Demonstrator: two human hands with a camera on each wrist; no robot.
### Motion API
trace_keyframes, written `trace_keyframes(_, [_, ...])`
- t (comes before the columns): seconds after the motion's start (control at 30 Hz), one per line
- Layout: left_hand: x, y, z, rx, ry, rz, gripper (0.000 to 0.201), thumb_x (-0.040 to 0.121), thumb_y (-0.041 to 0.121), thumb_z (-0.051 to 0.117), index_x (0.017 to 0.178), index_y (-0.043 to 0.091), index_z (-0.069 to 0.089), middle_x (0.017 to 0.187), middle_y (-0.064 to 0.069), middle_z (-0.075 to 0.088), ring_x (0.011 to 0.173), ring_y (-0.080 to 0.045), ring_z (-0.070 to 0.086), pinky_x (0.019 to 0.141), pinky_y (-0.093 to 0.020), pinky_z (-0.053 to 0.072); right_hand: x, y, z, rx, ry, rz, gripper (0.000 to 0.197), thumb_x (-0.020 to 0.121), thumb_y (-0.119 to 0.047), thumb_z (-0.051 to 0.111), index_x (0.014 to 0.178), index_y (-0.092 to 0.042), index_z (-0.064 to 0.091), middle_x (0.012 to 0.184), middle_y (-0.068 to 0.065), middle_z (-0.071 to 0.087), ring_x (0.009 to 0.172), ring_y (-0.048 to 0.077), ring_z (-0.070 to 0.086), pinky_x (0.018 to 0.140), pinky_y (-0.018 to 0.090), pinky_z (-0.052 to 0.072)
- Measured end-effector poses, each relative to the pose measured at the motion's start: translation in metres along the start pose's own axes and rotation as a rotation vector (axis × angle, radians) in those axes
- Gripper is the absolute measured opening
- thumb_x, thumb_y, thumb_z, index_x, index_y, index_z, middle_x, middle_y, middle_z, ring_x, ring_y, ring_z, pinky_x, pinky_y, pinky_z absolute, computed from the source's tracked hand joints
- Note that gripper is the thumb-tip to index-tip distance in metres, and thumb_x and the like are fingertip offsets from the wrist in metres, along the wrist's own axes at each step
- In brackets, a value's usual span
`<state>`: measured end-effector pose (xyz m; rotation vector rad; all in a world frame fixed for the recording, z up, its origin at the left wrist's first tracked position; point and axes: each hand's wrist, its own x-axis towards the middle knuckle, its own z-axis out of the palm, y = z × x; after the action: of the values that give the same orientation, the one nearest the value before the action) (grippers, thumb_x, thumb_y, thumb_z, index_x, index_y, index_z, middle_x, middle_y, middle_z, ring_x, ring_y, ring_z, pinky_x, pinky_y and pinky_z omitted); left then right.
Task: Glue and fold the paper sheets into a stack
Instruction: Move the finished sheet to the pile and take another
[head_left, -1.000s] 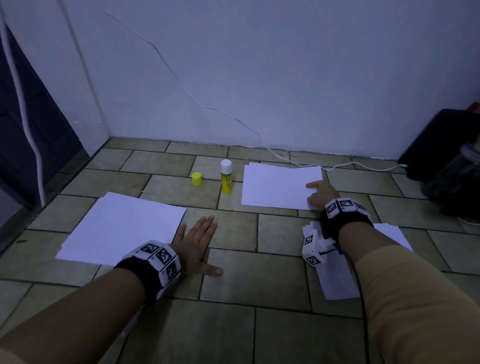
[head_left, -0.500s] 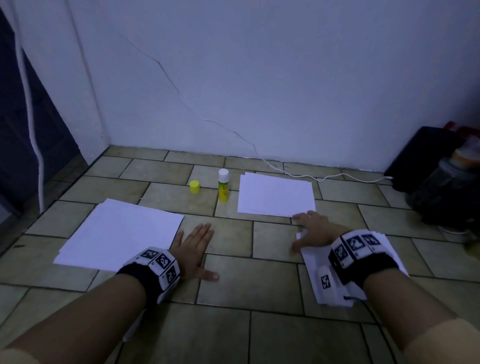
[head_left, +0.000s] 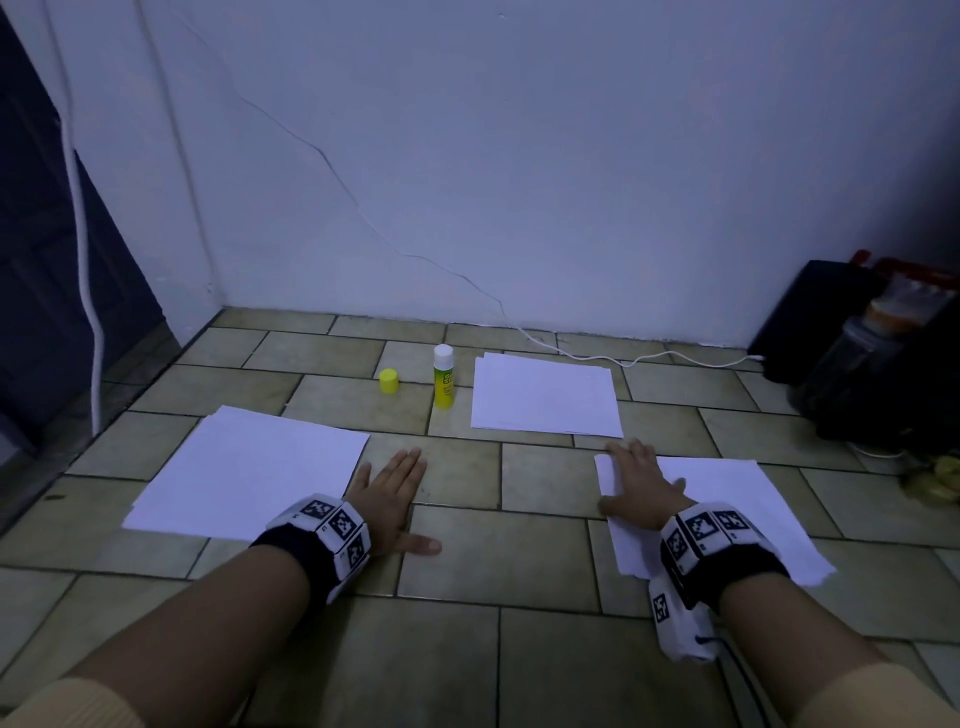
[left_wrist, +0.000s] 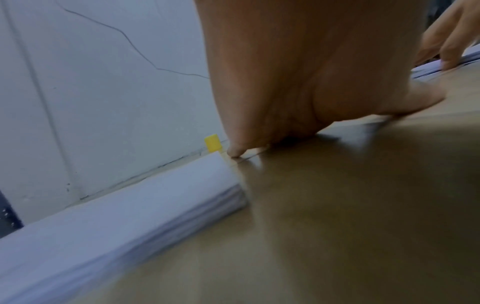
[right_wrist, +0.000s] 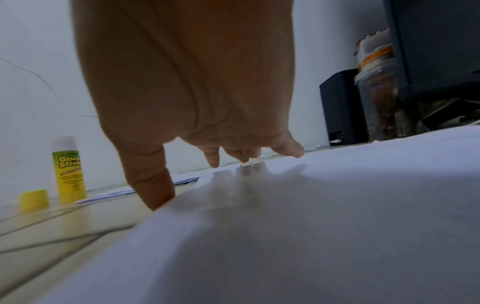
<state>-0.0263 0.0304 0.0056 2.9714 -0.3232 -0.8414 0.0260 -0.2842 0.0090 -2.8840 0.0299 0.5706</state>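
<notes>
Three lots of white paper lie on the tiled floor: a thick stack (head_left: 249, 470) (left_wrist: 124, 207) at the left, a smaller stack (head_left: 545, 397) near the wall, and a folded pile (head_left: 727, 512) (right_wrist: 311, 216) at the right. My left hand (head_left: 392, 493) (left_wrist: 285, 92) rests flat on the tiles beside the left stack, fingers straight, holding nothing. Spread flat, my right hand (head_left: 636, 483) (right_wrist: 207, 123) presses on the near-left part of the right pile. An uncapped yellow glue stick (head_left: 443, 376) (right_wrist: 68, 170) stands upright between the stacks, its yellow cap (head_left: 388, 381) (right_wrist: 33, 199) (left_wrist: 213, 143) beside it.
A white cable (head_left: 597, 356) runs along the wall's foot to a black box (head_left: 810, 322) (right_wrist: 340, 107) at the right. A clear jar (head_left: 852, 358) (right_wrist: 381, 98) stands beside it. A dark door (head_left: 52, 260) with a hanging white cord (head_left: 85, 244) lies at the left.
My right hand has drawn back from the far stack and come down onto the right pile. The left hand has stayed flat on the floor. My head has tilted up a little.
</notes>
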Motion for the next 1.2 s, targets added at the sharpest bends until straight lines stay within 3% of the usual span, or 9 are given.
trace_keyframes(0.07, [-0.003, 0.003, -0.001, 0.016, -0.001, -0.019, 0.128, 0.065, 0.095, 0.023, 0.151, 0.010, -0.017, 0.158, -0.005, -0.024, 0.147, -0.018, -0.018, 0.118, -0.047, -0.002, -0.003, -0.001, 0.003, 0.005, -0.006, 0.023, 0.090, 0.087, -0.044, 0.060, 0.152, -0.022, 0.002, 0.159, 0.005, -0.014, 0.147, 0.023, -0.014, 0.113, 0.062, 0.010])
trace_keyframes(0.13, [-0.005, 0.006, -0.002, 0.011, -0.016, -0.024, 0.110, 0.084, 0.071, 0.045, 0.151, 0.010, -0.016, 0.158, -0.004, -0.024, 0.147, -0.018, -0.017, 0.118, -0.047, 0.001, -0.006, -0.003, 0.004, 0.013, -0.034, 0.052, 0.104, 0.084, -0.061, 0.056, 0.152, -0.019, -0.009, 0.158, 0.006, -0.022, 0.145, 0.023, -0.020, 0.113, 0.063, 0.005])
trace_keyframes(0.27, [-0.009, 0.004, -0.003, -0.048, -0.019, -0.006, 0.104, 0.088, 0.063, 0.049, 0.152, 0.010, -0.013, 0.159, -0.006, -0.023, 0.146, -0.020, -0.020, 0.118, -0.046, 0.001, -0.010, -0.007, 0.012, -0.057, -0.073, 0.136, 0.137, 0.061, -0.083, 0.056, 0.148, -0.012, -0.023, 0.154, 0.008, -0.031, 0.143, 0.030, -0.025, 0.108, 0.068, 0.002])
trace_keyframes(0.43, [-0.026, -0.016, -0.019, -0.132, 0.201, -0.030, 0.095, 0.091, 0.057, 0.048, 0.153, 0.009, -0.006, 0.160, -0.006, -0.016, 0.146, -0.022, -0.020, 0.119, -0.044, 0.000, -0.015, -0.006, 0.014, -0.100, -0.195, 0.149, 0.146, 0.060, -0.078, 0.064, 0.143, -0.002, -0.030, 0.152, 0.015, -0.032, 0.142, 0.038, -0.024, 0.111, 0.063, 0.005])
trace_keyframes(0.6, [-0.026, -0.062, -0.021, -0.046, 0.217, -0.313, 0.103, 0.087, 0.063, 0.051, 0.152, 0.005, -0.004, 0.160, -0.011, -0.012, 0.146, -0.035, -0.016, 0.119, -0.048, 0.012, -0.016, -0.011, 0.012, -0.130, -0.218, 0.163, 0.151, 0.057, -0.073, 0.071, 0.142, 0.000, -0.030, 0.151, 0.019, -0.032, 0.140, 0.041, -0.025, 0.113, 0.058, 0.003])
trace_keyframes(0.7, [-0.023, -0.078, -0.009, -0.082, 0.137, -0.485, 0.113, 0.077, 0.068, 0.061, 0.151, 0.002, 0.006, 0.158, -0.014, 0.009, 0.145, -0.041, 0.008, 0.113, -0.048, 0.025, -0.018, -0.012, 0.011, -0.124, -0.217, 0.163, 0.150, 0.058, -0.071, 0.072, 0.142, 0.001, -0.030, 0.151, 0.021, -0.032, 0.139, 0.042, -0.026, 0.115, 0.053, 0.000])
trace_keyframes(0.83, [-0.020, -0.086, -0.005, -0.094, 0.150, -0.460, 0.095, 0.072, 0.069, 0.066, 0.137, 0.006, 0.037, 0.135, -0.010, 0.046, 0.121, -0.025, 0.050, 0.099, -0.034, 0.043, -0.018, -0.012, 0.011, -0.120, -0.219, 0.161, 0.150, 0.058, -0.071, 0.072, 0.142, 0.001, -0.029, 0.151, 0.021, -0.032, 0.139, 0.042, -0.026, 0.115, 0.053, 0.000])
trace_keyframes(1.1, [-0.026, -0.086, -0.020, -0.136, 0.131, -0.449, 0.054, 0.096, 0.049, 0.049, 0.130, 0.007, 0.050, 0.131, -0.011, 0.055, 0.116, -0.024, 0.054, 0.092, -0.028, 0.040, -0.018, -0.013, 0.010, -0.133, -0.222, 0.154, 0.149, 0.059, -0.071, 0.071, 0.142, 0.002, -0.029, 0.151, 0.022, -0.032, 0.139, 0.043, -0.026, 0.116, 0.052, 0.000])
trace_keyframes(1.2, [-0.031, -0.090, -0.023, -0.098, 0.254, -0.467, 0.041, 0.100, 0.041, 0.042, 0.119, 0.008, 0.057, 0.121, -0.013, 0.061, 0.107, -0.027, 0.059, 0.088, -0.031, 0.044, -0.018, -0.012, 0.011, -0.133, -0.210, 0.143, 0.149, 0.059, -0.071, 0.072, 0.142, 0.002, -0.029, 0.151, 0.022, -0.031, 0.139, 0.043, -0.026, 0.116, 0.052, 0.000])
